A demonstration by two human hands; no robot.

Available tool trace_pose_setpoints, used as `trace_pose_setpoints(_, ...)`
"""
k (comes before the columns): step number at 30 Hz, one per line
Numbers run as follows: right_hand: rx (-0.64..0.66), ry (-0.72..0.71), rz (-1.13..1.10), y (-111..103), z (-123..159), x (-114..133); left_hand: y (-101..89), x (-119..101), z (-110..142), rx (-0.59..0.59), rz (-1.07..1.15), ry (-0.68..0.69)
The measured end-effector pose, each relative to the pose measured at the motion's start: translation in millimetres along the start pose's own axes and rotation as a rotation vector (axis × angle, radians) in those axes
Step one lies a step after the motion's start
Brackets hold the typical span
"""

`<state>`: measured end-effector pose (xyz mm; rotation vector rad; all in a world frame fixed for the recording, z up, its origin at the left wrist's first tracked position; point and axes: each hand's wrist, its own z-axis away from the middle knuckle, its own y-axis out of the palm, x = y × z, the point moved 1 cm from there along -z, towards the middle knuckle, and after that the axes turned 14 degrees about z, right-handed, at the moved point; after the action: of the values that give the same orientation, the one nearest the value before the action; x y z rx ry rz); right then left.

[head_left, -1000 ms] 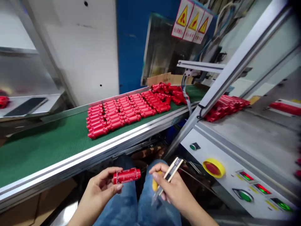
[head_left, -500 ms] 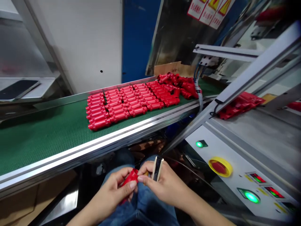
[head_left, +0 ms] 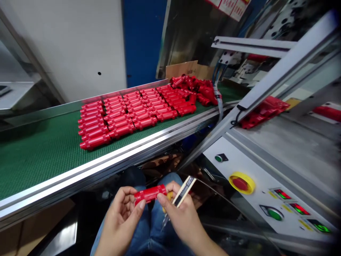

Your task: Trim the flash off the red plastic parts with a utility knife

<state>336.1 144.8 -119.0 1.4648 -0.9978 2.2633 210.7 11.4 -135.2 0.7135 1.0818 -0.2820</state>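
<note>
A red plastic tube [head_left: 150,194] with ribbed collars lies almost level above my lap. My left hand [head_left: 121,213] is closed on its left end, thumb along the underside. My right hand [head_left: 183,209] pinches the right end between thumb and fingers. That same hand also holds a slim cream-and-black tool [head_left: 183,191], slanted, with a thin metal tip pointing down to the left. Something yellow shows at the right fingers; what it is I cannot make out. Rows of similar red tubes [head_left: 121,131] lie side by side on the green conveyor belt [head_left: 53,153].
A loose heap of red parts [head_left: 205,93] sits at the belt's far right, by a cardboard flap [head_left: 182,69]. The belt's metal rail [head_left: 106,161] runs before me. At right stand a slanted aluminium frame [head_left: 282,64] and a control panel with a red-and-yellow emergency stop button [head_left: 241,183].
The red tube has swung from steeply tilted to nearly level. The tool in my right hand now leans to the right. Two green panel lights have gone dark. My view has shifted right.
</note>
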Motion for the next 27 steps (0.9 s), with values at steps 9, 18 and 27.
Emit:
trace_pose_setpoints(9, -0.127, -0.06, 0.045, 1, 6, -4, -0.6, 3, -5, 0.013, 0.155, -0.167)
trace_pose_setpoints(18, -0.157, -0.132, 0.139, 6, 8, -10, -3.4, 9, -6, 0.006, 0.235, -0.247)
trace_pose_setpoints(27, -0.213, -0.242, 0.266, -2, 6, -14, -8.4, -5, 3, 0.061, 0.047, 0.085)
